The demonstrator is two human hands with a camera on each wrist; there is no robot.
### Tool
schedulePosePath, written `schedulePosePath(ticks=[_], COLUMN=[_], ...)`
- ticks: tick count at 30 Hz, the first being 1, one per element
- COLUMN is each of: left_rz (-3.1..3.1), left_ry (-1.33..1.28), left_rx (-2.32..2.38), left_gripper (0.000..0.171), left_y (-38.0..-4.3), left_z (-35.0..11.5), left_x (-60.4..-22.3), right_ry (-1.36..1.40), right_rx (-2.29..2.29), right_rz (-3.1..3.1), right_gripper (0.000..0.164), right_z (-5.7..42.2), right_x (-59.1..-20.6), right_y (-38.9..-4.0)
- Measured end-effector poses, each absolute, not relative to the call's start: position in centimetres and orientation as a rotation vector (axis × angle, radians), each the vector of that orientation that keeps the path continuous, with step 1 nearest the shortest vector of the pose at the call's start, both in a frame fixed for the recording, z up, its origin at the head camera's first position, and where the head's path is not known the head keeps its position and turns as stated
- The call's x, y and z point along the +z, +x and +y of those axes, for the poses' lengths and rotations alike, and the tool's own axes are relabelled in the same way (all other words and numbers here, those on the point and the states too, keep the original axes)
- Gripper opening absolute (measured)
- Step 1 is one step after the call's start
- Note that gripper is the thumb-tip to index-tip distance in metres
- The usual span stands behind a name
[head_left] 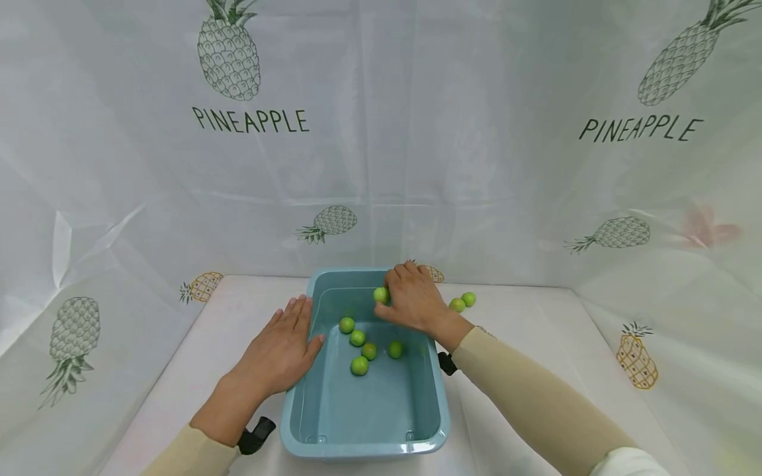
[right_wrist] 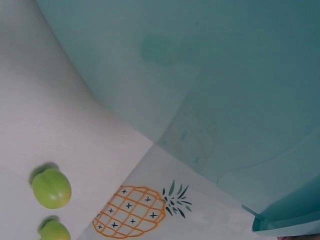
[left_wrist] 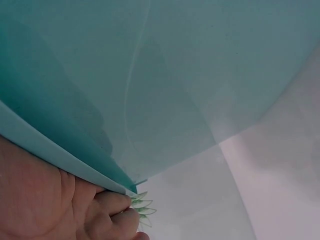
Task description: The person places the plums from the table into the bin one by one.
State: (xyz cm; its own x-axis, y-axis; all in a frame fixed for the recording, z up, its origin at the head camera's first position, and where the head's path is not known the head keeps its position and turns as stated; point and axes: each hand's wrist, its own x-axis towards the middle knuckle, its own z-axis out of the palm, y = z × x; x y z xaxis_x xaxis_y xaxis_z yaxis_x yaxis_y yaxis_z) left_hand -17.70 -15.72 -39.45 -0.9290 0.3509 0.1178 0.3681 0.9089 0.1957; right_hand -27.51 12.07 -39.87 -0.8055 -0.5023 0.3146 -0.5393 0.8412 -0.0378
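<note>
A light blue plastic basin (head_left: 369,413) stands on the table, with several small green plums (head_left: 360,365) lying on its floor. Over the basin's far right part, my right hand (head_left: 411,297) pinches another green plum (head_left: 381,295) between thumb and fingers. My left hand (head_left: 282,350) rests on the basin's left rim, fingers extended and thumb over the edge. In the left wrist view, the left palm (left_wrist: 40,200) lies against the rim (left_wrist: 65,160). The right wrist view shows the basin's outer wall (right_wrist: 225,100); the right hand's grip is hidden there.
Two loose green plums (head_left: 457,305) (right_wrist: 52,188) lie on the white table (head_left: 524,344), right of the basin. A pale sheet printed with pineapples (head_left: 417,165) hangs behind the table and along its sides. Dark straps (head_left: 257,435) sit at both wrists.
</note>
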Motion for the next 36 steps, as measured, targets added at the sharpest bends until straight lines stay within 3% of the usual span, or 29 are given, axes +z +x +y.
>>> schedulePosePath(ticks=[7, 21, 36], left_rz=[-2.982, -2.98, -2.993], left_ry=[-0.568, -0.58, -0.571], left_rx=[-0.332, -0.346, -0.342], left_gripper=[0.075, 0.074, 0.076], left_y=[-17.9, -17.9, -17.8], left_z=[-16.0, -15.9, -15.9], left_x=[-39.4, -39.3, -39.5], right_ry=[0.786, 0.719, 0.669], right_rx=[0.2, 0.299, 0.181], right_rz=[-2.69, -2.602, -2.336], right_gripper=[0.043, 0.027, 0.021], right_z=[12.1, 12.8, 20.4], right_x=[-40.1, -39.9, -42.3], right_y=[-27.7, -27.3, -27.8])
